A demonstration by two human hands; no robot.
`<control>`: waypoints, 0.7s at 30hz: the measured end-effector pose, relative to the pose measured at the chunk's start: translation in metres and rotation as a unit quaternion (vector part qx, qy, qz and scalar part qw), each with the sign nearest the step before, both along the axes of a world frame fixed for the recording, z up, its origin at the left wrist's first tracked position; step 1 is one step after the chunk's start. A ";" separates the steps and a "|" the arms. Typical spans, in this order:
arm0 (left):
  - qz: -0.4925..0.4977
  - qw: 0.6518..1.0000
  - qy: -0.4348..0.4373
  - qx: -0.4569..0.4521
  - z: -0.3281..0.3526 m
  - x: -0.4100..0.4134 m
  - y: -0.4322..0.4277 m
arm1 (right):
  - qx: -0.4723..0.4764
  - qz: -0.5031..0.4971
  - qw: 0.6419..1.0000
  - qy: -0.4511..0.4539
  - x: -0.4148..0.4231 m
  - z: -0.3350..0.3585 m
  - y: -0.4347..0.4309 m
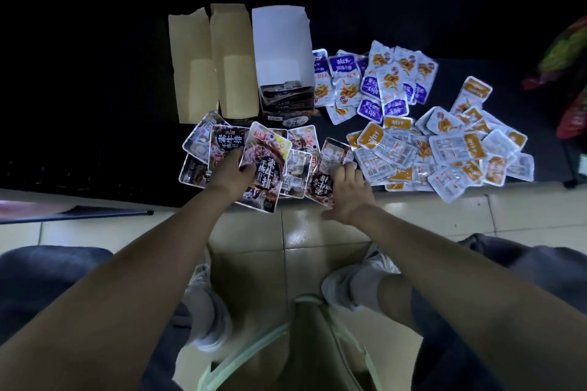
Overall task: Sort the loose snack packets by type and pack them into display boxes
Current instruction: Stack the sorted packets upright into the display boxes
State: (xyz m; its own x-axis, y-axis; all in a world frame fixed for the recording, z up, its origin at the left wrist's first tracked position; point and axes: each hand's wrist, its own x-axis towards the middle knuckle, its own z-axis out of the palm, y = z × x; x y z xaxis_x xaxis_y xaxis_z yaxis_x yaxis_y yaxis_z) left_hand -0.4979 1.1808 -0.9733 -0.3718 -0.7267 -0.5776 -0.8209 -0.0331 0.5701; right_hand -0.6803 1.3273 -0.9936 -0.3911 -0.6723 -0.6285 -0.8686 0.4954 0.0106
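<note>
We look down at a dark surface (330, 128), with a pale tiled floor (286, 232) nearer to us. The biggest heap on it is the orange packets (444, 152) on the right. Many of them lie back up, with bar codes showing. Behind that heap lies a smaller heap of purple packets (381, 79). Their writing is upside down and we cannot read it.

Three tall boxes stand side by side at the back left: the left brown box (193, 79), the middle brown box (236, 73) and the white box (284, 51). A row of boxed dark packets (286, 98) stands in the white box. Just in front of the boxes, at the near edge, lie the loose dark packets (297, 155).

Our left grip (228, 171) is closed on a big dark packet (265, 174), with the thumb on its front. It says 素牛排 and 手撕 in white. Our right grip (347, 190) is curled round another dark packet (325, 182) with the same words, just beside the orange heap.

Below we see white shoes (346, 289). A red and green bag (565, 57) sits far right.
</note>
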 end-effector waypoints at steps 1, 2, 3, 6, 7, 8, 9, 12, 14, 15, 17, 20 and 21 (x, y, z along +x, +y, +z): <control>0.012 1.000 0.006 0.009 0.000 0.001 0.001 | -0.015 0.025 0.999 0.021 0.003 -0.003 0.002; 0.017 1.000 0.015 0.014 -0.001 0.001 0.002 | -0.042 0.035 0.998 0.030 0.003 -0.005 0.003; 0.020 0.999 0.024 0.022 -0.002 0.002 0.002 | -0.073 0.029 0.997 0.024 0.001 -0.005 0.002; 0.027 0.997 0.050 0.050 -0.001 0.001 0.002 | -0.150 -0.009 0.988 -0.038 -0.012 -0.001 -0.004; 0.035 0.996 0.056 0.057 0.001 0.000 0.001 | -0.167 -0.007 0.984 -0.060 -0.017 0.006 -0.005; 0.040 0.996 0.058 0.057 0.003 -0.001 0.001 | -0.185 -0.001 0.979 -0.084 -0.020 0.011 -0.007; 0.042 0.996 0.056 0.052 0.006 -0.003 0.002 | -0.206 0.000 0.973 -0.106 -0.022 0.018 -0.008; 0.043 0.997 0.060 0.021 0.019 -0.007 0.007 | -0.276 -0.065 0.945 -0.164 -0.029 0.043 -0.011; 0.054 0.996 0.069 0.002 0.033 -0.007 0.012 | -0.319 -0.127 0.917 -0.204 -0.035 0.063 -0.016; 0.060 0.995 0.081 -0.003 0.041 -0.007 0.013 | -0.336 -0.155 0.901 -0.226 -0.038 0.074 -0.018; 0.057 0.992 0.109 -0.007 0.053 -0.007 0.015 | -0.348 -0.238 0.867 -0.266 -0.044 0.094 -0.019; 0.012 0.990 0.136 -0.017 0.068 -0.010 0.015 | -0.339 -0.324 0.827 -0.311 -0.056 0.107 -0.019; 0.009 0.990 0.137 -0.014 0.072 -0.012 0.016 | -0.328 -0.329 0.821 -0.332 -0.059 0.111 -0.018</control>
